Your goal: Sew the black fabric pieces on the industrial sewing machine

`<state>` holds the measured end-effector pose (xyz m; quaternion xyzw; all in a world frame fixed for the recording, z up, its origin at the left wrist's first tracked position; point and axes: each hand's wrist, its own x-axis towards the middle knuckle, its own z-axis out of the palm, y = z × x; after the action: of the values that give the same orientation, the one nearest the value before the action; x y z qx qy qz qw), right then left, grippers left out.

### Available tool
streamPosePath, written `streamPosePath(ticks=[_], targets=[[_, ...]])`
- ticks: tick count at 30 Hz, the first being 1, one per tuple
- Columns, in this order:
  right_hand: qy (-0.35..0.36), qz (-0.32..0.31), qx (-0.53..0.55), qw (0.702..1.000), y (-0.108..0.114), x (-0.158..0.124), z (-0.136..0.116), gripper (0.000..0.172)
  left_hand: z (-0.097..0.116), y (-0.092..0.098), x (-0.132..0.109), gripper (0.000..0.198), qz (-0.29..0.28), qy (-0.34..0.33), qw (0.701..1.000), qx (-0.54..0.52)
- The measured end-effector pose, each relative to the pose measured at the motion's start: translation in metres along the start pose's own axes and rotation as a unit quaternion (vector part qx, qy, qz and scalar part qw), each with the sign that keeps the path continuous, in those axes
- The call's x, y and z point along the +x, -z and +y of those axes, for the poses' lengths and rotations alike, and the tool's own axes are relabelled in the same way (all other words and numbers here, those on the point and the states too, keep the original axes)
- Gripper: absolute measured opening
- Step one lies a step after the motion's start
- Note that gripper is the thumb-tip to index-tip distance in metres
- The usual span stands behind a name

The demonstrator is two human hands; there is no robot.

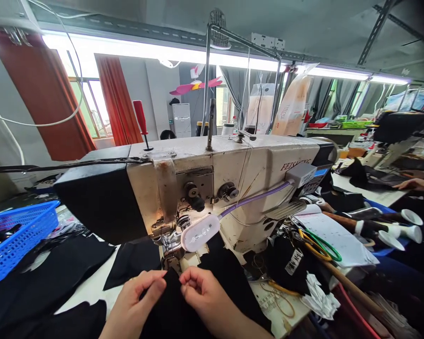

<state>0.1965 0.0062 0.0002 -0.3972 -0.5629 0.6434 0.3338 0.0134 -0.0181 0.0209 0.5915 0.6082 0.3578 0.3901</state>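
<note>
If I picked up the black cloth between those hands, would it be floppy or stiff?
Probably floppy: the black cloth looks like soft fabric, with no stiff frame showing. It's likely light, since it looks thin between the left hand and right hand. I doubt it would roll: it looks flat.

Wearer's two hands (136, 301), one screwdriver (140, 117)

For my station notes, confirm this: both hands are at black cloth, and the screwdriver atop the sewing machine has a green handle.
The head view shows the screwdriver atop the sewing machine has a red handle, not green. The left hand and right hand are at black cloth.
</note>
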Motion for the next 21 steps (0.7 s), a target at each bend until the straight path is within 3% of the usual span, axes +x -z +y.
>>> streamPosePath(ticks=[4, 8, 11, 14, 18, 21], targets=[[0.045, 0.02, -0.043, 0.998, -0.008, 0.003, 0.014, 0.013, 0.004, -0.002, -0.007, 0.031, 0.082, -0.005, 0.997, 0.012], [0.241, 0.065, -0.128, 0.96, 0.001, 0.004, 0.027, 0.012, 0.004, 0.002, -0.008, 0.03, 0.064, 0.002, 0.997, -0.043], [0.317, 0.039, -0.059, 0.946, 0.005, 0.007, 0.033, 0.006, 0.003, 0.004, -0.006, 0.029, 0.087, 0.004, 0.994, -0.062], [0.316, 0.066, -0.021, 0.946, 0.003, 0.007, 0.032, 0.007, 0.002, 0.004, -0.004, 0.037, 0.126, 0.011, 0.986, -0.107], [0.264, 0.112, 0.008, 0.958, -0.003, 0.005, 0.025, 0.007, 0.001, -0.001, -0.006, 0.049, 0.138, 0.048, 0.97, -0.193], [0.221, 0.111, 0.032, 0.968, -0.005, 0.003, 0.024, 0.007, 0.0, -0.001, -0.008, 0.048, 0.15, 0.057, 0.967, -0.197]])
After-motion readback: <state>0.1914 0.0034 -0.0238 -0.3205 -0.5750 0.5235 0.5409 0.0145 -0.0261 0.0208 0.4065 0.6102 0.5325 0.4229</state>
